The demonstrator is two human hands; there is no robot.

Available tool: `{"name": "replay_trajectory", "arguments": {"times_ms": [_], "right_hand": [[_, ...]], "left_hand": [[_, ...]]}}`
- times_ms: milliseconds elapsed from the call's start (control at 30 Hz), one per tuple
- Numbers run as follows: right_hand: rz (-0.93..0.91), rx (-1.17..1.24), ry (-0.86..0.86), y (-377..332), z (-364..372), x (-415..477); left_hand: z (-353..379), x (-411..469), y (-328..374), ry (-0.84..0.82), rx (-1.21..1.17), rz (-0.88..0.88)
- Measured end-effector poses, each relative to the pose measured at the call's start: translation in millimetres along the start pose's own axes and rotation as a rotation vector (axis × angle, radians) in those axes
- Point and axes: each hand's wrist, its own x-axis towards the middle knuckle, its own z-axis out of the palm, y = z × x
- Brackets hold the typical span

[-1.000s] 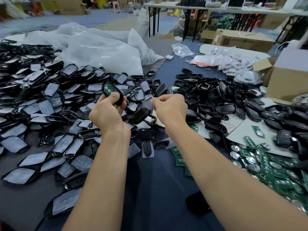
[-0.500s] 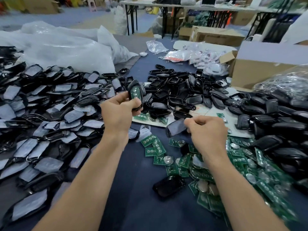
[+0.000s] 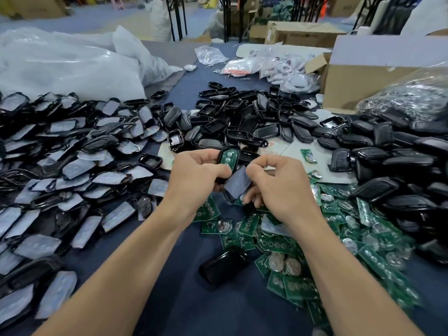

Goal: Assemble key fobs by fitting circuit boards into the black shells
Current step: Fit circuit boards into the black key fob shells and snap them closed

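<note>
Head view:
- Your left hand [image 3: 196, 180] curls round black shell [image 3: 220, 156]. Green circuit board [image 3: 229, 158] sits inside it. Held above worktop [image 3: 194, 306], mid-frame.
- Your right hand [image 3: 278, 190] pinches film-covered cover [image 3: 238, 181], just beside shell. Cannot tell if they touch.
- Loose circuit boards [image 3: 291, 246] lie heaped under and right of your hands.
- Empty shells [image 3: 242, 127] piled beyond.
- Film-covered pieces [image 3: 72, 166] spread across left side.
- Single glossy shell [image 3: 224, 265] lies between your forearms.
- Cardboard box [image 3: 363, 76] far right.

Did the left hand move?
Yes. Against the lone black shell on the cloth, the left hand, gripping a board-fitted shell, has moved right, up to the right hand holding a film-covered shell.
</note>
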Motion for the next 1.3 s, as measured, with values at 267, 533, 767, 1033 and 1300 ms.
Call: {"name": "replay_trajectory", "arguments": {"times_ms": [267,533,767,1033,1300], "right_hand": [[-0.162,-0.241,0.178,4.4,-0.8,3.6],[0.008,0.114,0.06,2.2,-0.5,1.5],[0.273,0.617,-0.278,0.3,-1.0,4.3],[0.245,0.639,-0.229,5.2,4.0,2.7],[0.171,0.626,-0.097,5.9,6.0,4.5]], "left_hand": [[2.3,-0.1,-2.4,-0.145,-0.064,-0.056],[-0.2,-1.4,-3.6,-0.136,-0.005,0.056],[-3.5,3.4,-4.5,-0.038,-0.136,0.038],[3.4,0.6,-5.3,-0.052,-0.176,0.036],[1.9,2.1,-5.6,-0.059,-0.173,-0.033]]}}
